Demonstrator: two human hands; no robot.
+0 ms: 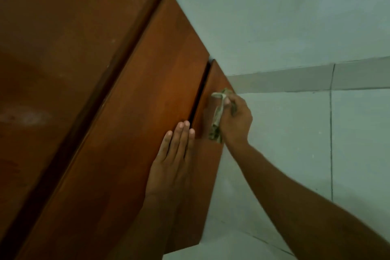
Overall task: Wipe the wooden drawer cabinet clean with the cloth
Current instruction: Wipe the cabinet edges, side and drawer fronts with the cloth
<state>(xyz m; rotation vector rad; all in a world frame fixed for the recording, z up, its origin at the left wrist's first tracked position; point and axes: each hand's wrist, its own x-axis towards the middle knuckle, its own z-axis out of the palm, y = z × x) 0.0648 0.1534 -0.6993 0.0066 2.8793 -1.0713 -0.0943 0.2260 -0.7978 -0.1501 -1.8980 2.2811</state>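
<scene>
The floor (295, 143) is laid with pale grey-green tiles, thin dark joints running between them. A wooden drawer cabinet (130, 112) of reddish-brown wood stands directly on it, seen from above, its stepped drawer fronts parted by dark gaps. A pale skirting strip (285, 81) runs where the tiles meet the wall (274, 10).

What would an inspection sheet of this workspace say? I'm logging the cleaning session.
Surface: reddish-brown wooden drawer cabinet, seen from above; dull pale smudge on its top.
Job's things: crumpled greenish cloth pressed against lowest drawer front.
Clutter: nothing seen.
Grippers: right hand grips the cloth; left hand flat on the drawer front above, fingers extended.
Cables: nothing seen.
Surroundings: pale tiled floor, plain pale wall.
</scene>
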